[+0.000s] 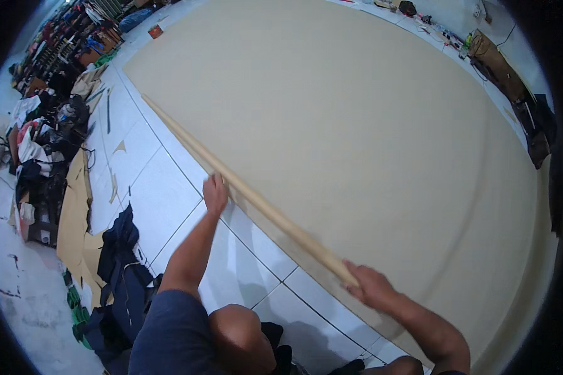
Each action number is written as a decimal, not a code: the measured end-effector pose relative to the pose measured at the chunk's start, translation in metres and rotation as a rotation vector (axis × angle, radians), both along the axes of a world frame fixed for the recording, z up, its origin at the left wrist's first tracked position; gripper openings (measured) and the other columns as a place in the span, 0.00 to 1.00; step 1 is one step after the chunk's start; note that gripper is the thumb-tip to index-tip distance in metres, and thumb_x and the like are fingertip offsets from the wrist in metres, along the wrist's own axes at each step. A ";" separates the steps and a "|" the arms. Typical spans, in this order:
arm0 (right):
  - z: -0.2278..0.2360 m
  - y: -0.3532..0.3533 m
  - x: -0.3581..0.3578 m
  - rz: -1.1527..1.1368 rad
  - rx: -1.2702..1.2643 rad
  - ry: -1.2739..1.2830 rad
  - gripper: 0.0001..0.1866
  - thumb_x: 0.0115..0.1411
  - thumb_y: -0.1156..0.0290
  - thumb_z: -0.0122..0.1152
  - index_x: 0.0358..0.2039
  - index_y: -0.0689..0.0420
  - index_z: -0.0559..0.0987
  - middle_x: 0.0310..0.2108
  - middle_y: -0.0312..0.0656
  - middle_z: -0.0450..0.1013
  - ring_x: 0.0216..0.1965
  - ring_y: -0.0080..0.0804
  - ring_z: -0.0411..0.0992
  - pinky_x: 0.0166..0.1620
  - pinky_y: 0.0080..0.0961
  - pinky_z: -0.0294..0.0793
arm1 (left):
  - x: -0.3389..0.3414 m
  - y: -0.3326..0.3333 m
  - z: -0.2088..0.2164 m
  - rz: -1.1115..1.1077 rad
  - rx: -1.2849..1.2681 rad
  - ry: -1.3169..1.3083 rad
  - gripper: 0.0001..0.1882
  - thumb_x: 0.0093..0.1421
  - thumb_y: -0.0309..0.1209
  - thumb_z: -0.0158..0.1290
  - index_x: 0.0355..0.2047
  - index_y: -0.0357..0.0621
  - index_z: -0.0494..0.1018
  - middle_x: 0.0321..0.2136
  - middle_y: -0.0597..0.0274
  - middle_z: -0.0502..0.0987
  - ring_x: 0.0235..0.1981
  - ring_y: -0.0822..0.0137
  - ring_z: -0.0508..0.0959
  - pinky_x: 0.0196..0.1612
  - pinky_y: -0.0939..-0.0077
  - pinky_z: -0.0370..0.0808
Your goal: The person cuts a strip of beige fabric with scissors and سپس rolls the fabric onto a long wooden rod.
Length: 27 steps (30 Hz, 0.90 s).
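A large beige sheet [356, 125], either paper or cloth, lies spread over the tiled floor. Along its near left edge runs a long, thin beige roll [281, 219], slanting from far left to near right. My left hand [216, 195] is closed at the roll's near side, around its middle, with the fingers curled against it. At the roll's near right end, my right hand [370, 285] grips it, thumb and fingers around the tip. Some of the fingers of both hands are hidden.
White floor tiles [169, 181] show left of the sheet. Dark blue cloth [125, 269], beige offcuts [75, 212] and a heap of mixed goods [50, 137] lie at the left. A brown board [497, 62] leans at the far right wall. My bent knee [241, 337] is near.
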State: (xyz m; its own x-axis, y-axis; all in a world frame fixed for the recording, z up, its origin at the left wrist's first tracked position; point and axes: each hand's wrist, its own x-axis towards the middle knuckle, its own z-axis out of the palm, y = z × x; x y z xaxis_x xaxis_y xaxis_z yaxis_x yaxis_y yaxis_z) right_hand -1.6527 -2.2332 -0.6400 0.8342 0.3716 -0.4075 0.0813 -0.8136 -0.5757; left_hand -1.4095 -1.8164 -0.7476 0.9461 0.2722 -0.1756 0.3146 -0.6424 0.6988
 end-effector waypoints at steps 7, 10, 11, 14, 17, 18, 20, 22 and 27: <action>-0.090 0.011 -0.103 0.164 0.242 0.122 0.36 0.59 0.54 0.60 0.64 0.53 0.60 0.39 0.52 0.73 0.39 0.52 0.73 0.40 0.46 0.72 | -0.204 -0.037 -0.004 0.020 -0.530 0.470 0.40 0.60 0.45 0.56 0.59 0.39 0.45 0.35 0.55 0.72 0.22 0.65 0.76 0.21 0.71 0.74; -0.086 0.024 -0.125 0.256 0.273 -0.028 0.33 0.58 0.54 0.61 0.62 0.45 0.61 0.41 0.45 0.73 0.41 0.49 0.74 0.39 0.46 0.74 | -0.199 0.032 -0.038 -0.008 -0.367 0.596 0.19 0.62 0.42 0.53 0.45 0.40 0.69 0.29 0.59 0.76 0.24 0.68 0.75 0.29 0.70 0.74; -0.092 0.022 -0.133 0.211 0.236 -0.032 0.26 0.58 0.54 0.61 0.55 0.47 0.68 0.40 0.43 0.74 0.41 0.48 0.74 0.39 0.46 0.75 | -0.187 0.051 -0.041 -0.390 0.074 0.562 0.13 0.63 0.40 0.52 0.36 0.41 0.75 0.27 0.60 0.76 0.24 0.69 0.74 0.30 0.71 0.75; -0.069 -0.023 -0.171 -0.276 0.398 -0.059 0.14 0.59 0.59 0.61 0.42 0.51 0.80 0.35 0.42 0.77 0.38 0.41 0.76 0.40 0.36 0.76 | -0.161 0.082 -0.037 -0.063 -0.128 0.529 0.15 0.63 0.37 0.52 0.44 0.41 0.75 0.27 0.60 0.77 0.28 0.70 0.77 0.30 0.72 0.75; -0.055 -0.092 -0.252 -0.833 0.234 -0.157 0.12 0.59 0.67 0.61 0.42 0.55 0.79 0.37 0.44 0.77 0.38 0.40 0.76 0.42 0.33 0.76 | -0.144 0.083 -0.042 -0.010 0.369 0.354 0.50 0.52 0.56 0.61 0.63 0.33 0.55 0.52 0.39 0.70 0.49 0.43 0.74 0.51 0.55 0.72; -0.054 -0.108 -0.276 -1.028 0.272 -0.167 0.11 0.60 0.69 0.60 0.42 0.57 0.79 0.37 0.47 0.77 0.38 0.40 0.76 0.42 0.31 0.75 | -0.118 0.107 -0.013 -0.297 0.806 0.148 0.55 0.49 0.57 0.63 0.66 0.36 0.50 0.53 0.35 0.66 0.57 0.41 0.66 0.54 0.52 0.70; -0.052 -0.143 -0.365 -1.256 0.083 -0.228 0.11 0.61 0.68 0.58 0.41 0.61 0.77 0.37 0.49 0.76 0.37 0.40 0.76 0.41 0.30 0.75 | -0.125 0.029 0.015 -0.614 0.868 0.157 0.45 0.53 0.52 0.61 0.62 0.34 0.58 0.53 0.31 0.64 0.59 0.39 0.63 0.60 0.52 0.62; -0.061 -0.145 -0.436 -1.528 -0.253 -0.155 0.14 0.62 0.64 0.59 0.36 0.63 0.73 0.26 0.43 0.72 0.27 0.30 0.70 0.32 0.28 0.71 | -0.119 -0.032 0.055 -1.019 0.782 -0.004 0.32 0.55 0.39 0.60 0.57 0.39 0.64 0.53 0.37 0.65 0.57 0.42 0.65 0.60 0.53 0.63; -0.096 -0.063 -0.527 -1.834 -0.462 0.187 0.22 0.60 0.56 0.62 0.40 0.62 0.70 0.33 0.48 0.71 0.35 0.40 0.72 0.42 0.34 0.71 | -0.185 -0.226 0.090 -1.535 0.560 -0.045 0.30 0.55 0.39 0.60 0.58 0.50 0.66 0.59 0.46 0.63 0.59 0.46 0.64 0.62 0.57 0.63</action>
